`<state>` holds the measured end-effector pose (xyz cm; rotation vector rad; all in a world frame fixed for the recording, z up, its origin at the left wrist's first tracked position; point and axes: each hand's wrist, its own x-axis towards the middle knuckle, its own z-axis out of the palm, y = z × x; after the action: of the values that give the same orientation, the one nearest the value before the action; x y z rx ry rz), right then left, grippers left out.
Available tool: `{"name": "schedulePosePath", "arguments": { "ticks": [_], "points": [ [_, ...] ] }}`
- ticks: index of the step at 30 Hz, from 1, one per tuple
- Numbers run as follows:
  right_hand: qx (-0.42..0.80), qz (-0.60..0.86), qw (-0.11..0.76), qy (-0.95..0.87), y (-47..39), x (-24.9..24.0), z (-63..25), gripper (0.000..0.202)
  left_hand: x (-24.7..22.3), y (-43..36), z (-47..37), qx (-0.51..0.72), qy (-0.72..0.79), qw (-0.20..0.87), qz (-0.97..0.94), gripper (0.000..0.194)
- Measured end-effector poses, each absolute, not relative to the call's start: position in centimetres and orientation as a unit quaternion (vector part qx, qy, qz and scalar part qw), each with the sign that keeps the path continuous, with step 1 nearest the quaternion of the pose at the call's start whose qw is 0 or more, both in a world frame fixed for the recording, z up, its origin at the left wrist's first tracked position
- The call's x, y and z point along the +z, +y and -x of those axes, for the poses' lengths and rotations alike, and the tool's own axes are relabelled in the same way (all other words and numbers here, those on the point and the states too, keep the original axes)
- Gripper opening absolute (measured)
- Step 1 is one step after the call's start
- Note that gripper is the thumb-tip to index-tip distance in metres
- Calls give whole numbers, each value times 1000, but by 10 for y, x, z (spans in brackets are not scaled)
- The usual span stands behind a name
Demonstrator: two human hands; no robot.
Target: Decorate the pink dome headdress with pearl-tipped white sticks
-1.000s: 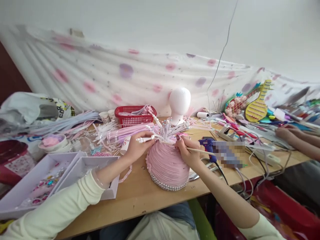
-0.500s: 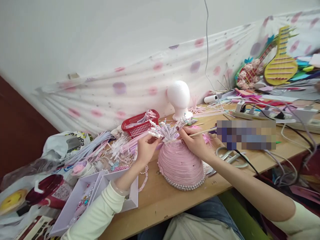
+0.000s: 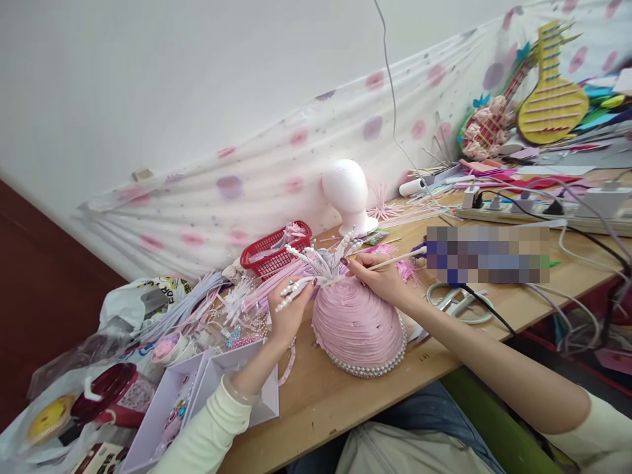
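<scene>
A pink dome-shaped headpiece (image 3: pixel 358 326) wound with pink strands stands on the table, silvery pearls along its lower edge. From its top rises a bunch of white stems tipped with pearls (image 3: pixel 340 253). On the dome's left, my left hand (image 3: pixel 289 313) is closed on pearl-beaded stems (image 3: pixel 291 295) that lean outward. My right hand (image 3: pixel 380 280) pinches a thin pale stick (image 3: pixel 397 259), its fingertips close to the base of the bunch. Whether the stick's near end touches the stems is hidden by the fingers.
Behind stand a white foam head (image 3: pixel 347 191) and a red basket (image 3: pixel 271 260). At left are an open lilac box (image 3: pixel 241 375) with beads and a dark red lidded cup (image 3: pixel 106 392). Scissors (image 3: pixel 459 304), cables and a power strip (image 3: pixel 523 215) lie to the right.
The pearl-beaded stems at my left hand now lean further left and down over the fingers. My right hand has shifted slightly at the top of the dome, and the camera view has tilted.
</scene>
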<state>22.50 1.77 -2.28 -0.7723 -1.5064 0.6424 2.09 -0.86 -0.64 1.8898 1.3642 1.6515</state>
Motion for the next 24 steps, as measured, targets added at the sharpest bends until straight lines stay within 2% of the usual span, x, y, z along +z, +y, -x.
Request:
{"name": "schedulePosePath", "arguments": {
  "ticks": [17,24],
  "points": [
    [271,329,632,-647,16,-25,-224,44,-14,-21,-19,577,471,91,-661,17],
    [279,331,634,-641,15,-24,-223,45,-7,-11,-26,587,466,135,-648,15]
  ]
}}
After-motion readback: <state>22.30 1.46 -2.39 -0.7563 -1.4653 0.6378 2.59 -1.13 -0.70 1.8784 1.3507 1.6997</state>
